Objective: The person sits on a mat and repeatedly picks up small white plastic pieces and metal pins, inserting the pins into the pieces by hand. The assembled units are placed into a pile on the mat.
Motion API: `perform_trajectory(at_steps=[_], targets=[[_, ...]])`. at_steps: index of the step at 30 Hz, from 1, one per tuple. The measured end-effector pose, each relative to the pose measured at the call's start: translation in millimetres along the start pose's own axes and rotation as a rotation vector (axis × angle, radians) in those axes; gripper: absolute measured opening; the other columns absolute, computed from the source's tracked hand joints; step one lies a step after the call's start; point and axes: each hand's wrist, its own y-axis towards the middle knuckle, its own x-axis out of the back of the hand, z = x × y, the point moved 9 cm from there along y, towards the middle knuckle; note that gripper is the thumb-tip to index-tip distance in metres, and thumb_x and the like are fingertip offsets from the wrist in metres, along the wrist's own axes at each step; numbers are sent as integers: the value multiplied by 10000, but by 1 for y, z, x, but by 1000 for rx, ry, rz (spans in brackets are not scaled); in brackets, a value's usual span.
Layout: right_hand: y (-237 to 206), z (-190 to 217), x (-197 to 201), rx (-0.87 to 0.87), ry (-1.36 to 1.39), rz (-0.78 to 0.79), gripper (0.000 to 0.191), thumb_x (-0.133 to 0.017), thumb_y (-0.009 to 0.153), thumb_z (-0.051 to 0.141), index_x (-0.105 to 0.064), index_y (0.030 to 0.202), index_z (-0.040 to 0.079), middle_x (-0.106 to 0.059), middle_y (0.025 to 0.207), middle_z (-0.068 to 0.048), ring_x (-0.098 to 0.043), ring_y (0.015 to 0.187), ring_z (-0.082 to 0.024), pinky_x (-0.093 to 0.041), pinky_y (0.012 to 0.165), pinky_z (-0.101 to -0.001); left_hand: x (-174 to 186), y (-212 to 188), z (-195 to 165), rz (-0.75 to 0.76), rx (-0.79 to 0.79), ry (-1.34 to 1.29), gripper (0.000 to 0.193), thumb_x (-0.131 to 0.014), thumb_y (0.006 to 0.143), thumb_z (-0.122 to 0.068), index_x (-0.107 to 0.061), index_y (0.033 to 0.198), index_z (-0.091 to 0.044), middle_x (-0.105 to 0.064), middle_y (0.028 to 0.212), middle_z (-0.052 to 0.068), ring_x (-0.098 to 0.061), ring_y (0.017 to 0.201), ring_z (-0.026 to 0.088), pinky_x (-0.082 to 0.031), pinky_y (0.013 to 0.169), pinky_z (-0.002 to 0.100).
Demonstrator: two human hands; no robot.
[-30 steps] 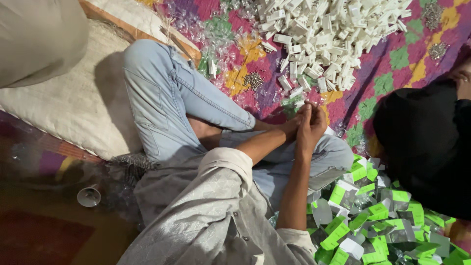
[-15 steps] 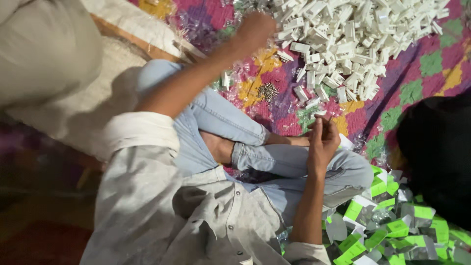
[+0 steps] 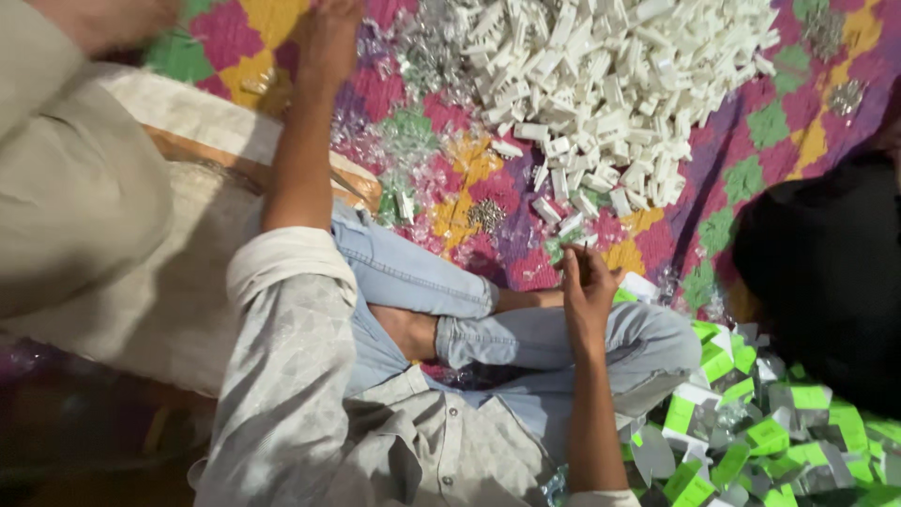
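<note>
Head view: left hand [image 3: 328,38] fingers unclear over crinkly foil scraps [image 3: 413,141]; right hand [image 3: 587,291] fingers curled, contents unclear.

Bright, even light on the mat [image 3: 469,202]; left edge dim and blurred.

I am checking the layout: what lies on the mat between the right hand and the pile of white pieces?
In the head view, loose white pieces lie scattered on the patterned mat between the right hand and the white pile.
</note>
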Motion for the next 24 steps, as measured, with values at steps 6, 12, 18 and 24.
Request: perform_trajectory(at_steps=[6,12,18,24], targets=[[2,-9,5,39,1,3,224,-612,1075,178,-680,1172,-12,-703,915,-38,-626,830,-86,-469,753,-223,1,-2,12,154,162,48,317,-683,705,103,-744,997,-3,-699,1144,253,-706,991,410,-580,814,462],[-1,-8,4,48,40,2,235,-622,1059,200,-676,1158,-6,-707,905,-36,-626,788,-66,-466,677,-207,41,-9,22,37,531,-214,70,-728,872,-22,-760,921,-61,-762,924,134,-754,836,272,-591,722,409],[7,10,-28,117,25,66,215,-675,1033,162,-711,1182,10,-703,893,-49,-501,631,-51,-356,533,-214,27,-44,-119,-1,317,-804,163,-624,972,-90,-753,891,-146,-811,859,-19,-721,661,33,-567,540,246],[27,31,-64,378,-134,169,309,-806,913,195,-717,1154,22,-731,952,-91,-633,692,-104,-496,594,-269,-32,-166,-265,207,445,-1031,127,-778,883,-122,-701,899,-22,-688,714,62,-641,636,129,-502,591,297]])
